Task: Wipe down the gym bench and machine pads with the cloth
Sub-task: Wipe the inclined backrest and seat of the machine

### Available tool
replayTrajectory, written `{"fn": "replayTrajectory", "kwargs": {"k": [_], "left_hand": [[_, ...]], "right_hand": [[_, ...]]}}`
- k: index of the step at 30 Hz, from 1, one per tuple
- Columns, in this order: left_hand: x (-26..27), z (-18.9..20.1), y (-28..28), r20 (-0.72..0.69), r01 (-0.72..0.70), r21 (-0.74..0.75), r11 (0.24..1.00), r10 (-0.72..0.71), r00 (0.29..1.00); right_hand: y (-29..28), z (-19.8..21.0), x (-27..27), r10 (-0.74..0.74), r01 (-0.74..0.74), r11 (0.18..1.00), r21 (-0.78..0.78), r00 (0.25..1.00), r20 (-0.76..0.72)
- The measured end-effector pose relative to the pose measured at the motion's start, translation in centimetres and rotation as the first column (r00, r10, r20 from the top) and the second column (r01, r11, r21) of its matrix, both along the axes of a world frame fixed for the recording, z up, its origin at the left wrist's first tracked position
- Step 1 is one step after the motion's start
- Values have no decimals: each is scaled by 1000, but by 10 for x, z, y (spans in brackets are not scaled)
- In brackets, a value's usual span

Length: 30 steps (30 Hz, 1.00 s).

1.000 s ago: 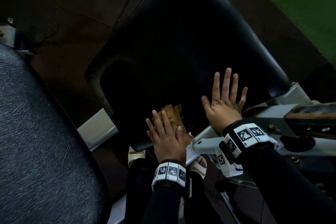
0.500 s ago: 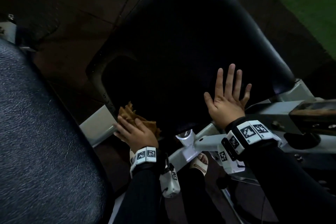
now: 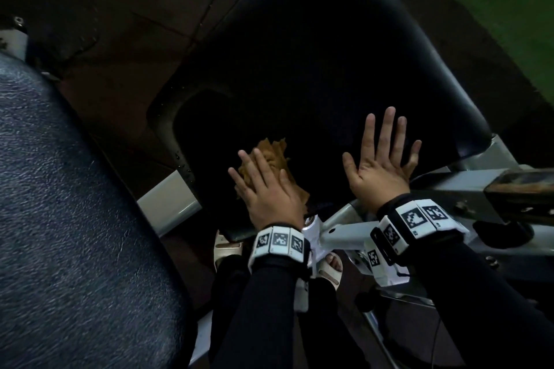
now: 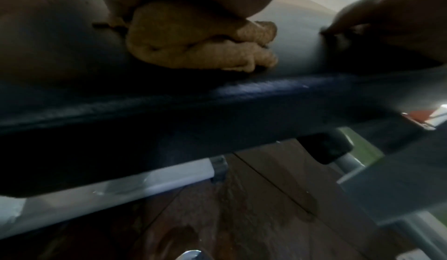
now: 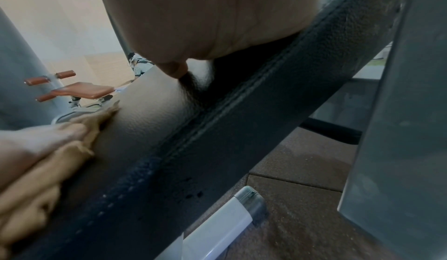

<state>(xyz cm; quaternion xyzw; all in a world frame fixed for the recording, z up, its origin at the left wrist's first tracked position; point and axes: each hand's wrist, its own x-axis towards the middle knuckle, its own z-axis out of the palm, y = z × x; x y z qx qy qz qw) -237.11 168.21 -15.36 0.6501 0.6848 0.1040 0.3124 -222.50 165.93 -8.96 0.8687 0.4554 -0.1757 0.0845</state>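
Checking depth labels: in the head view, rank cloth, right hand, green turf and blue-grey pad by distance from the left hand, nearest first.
1. Cloth: directly under the left hand, on the black pad.
2. Right hand: to its right, flat on the same pad.
3. Blue-grey pad: off to the left.
4. Green turf: far upper right.

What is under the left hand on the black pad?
A crumpled tan cloth lies under the left hand, pressed flat-fingered onto the black pad. Its edges stick out beyond the fingers; the middle part beneath the palm is covered.
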Motion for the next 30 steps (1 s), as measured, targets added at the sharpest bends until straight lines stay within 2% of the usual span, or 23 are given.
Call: {"fn": "replayTrajectory", "kwargs": {"k": [2,4,8,11,15,19,21,23,24,27,30], "left_hand": [[-14,-6,11,-12,-74,-25,997,73,997],[-31,-15,14,-4,-218,-59,974,218,976],[-51,-19,-1,13,-467,-115,877,471,882],[-50,-17,-15,35,-511,-190,839,526,850],[-46,-18,0,-8,-576,-217,788,588,809],[-58,-25,47,-72,-736,-264,624,748,660],[-64,-28,69,-87,-753,-307,581,771,631],[-64,-29,85,-100,-750,-291,595,760,642],[-61,-28,90,-106,-732,-265,628,735,669],[-48,-19,103,-119,-587,-156,795,575,810],[-27,-13,106,-98,-343,-74,936,336,937]], "right_hand": [[1,1,-1,-8,8,1000,-4,1000,0],[1,2,-1,-18,18,1000,-4,1000,-6],[1,9,-4,-42,47,997,69,997,-65],[7,16,-11,-47,57,988,145,996,-73],[37,14,-12,-2,9,994,106,998,-66],[64,6,-11,-3,7,1000,27,990,-141],[67,3,-12,-1,3,1000,13,989,-146],[69,2,-14,0,1,1000,3,988,-157],[70,3,-14,-2,1,1000,-6,987,-159],[73,3,-11,-24,18,999,-41,986,-167],[74,3,-11,-34,22,997,-68,983,-179]]}}
